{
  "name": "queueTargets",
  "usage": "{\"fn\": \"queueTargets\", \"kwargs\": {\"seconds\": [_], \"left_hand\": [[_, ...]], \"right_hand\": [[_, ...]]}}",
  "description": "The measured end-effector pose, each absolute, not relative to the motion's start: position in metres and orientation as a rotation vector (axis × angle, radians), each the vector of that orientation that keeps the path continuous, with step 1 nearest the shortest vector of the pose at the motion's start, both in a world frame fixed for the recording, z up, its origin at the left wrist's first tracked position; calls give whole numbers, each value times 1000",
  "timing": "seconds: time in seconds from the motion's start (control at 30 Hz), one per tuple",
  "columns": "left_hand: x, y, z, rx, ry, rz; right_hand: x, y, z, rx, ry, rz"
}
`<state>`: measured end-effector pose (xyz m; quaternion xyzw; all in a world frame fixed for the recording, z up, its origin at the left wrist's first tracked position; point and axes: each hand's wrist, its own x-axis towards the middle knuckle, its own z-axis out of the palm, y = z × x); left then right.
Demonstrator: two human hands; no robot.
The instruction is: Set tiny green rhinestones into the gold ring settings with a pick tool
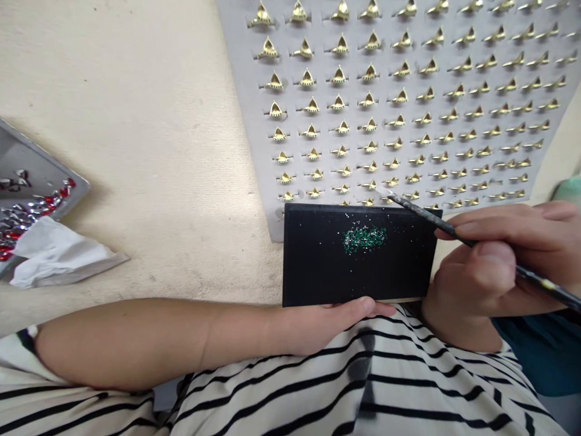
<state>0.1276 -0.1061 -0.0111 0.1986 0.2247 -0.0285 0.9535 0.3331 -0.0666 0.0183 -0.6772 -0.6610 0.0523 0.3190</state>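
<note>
Tray [313,275], black, shallow, held low before the striped shirt [290,393]; in it, a scatter of tiny green and clear stones [364,238]. Left hand [320,328]: thumb along the tray's near edge, fingers partly hidden; grip cannot be told. Right hand [503,260]: clamped on a slim dark tool [424,215], pale tip by the lower rows of gold-coloured rings [423,139] in a grey board [245,75]. Grey box [75,175], on the bench [167,121]: red and silvery pieces [20,215], white tissue [59,260] over its rim.
</note>
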Motion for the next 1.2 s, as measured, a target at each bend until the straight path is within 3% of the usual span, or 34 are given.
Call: {"fn": "queueTargets", "kwargs": {"seconds": [1.2], "left_hand": [[125, -105, -7, 306, 458, -101]], "right_hand": [[336, -61, 1, -1562, -1692, 66]]}}
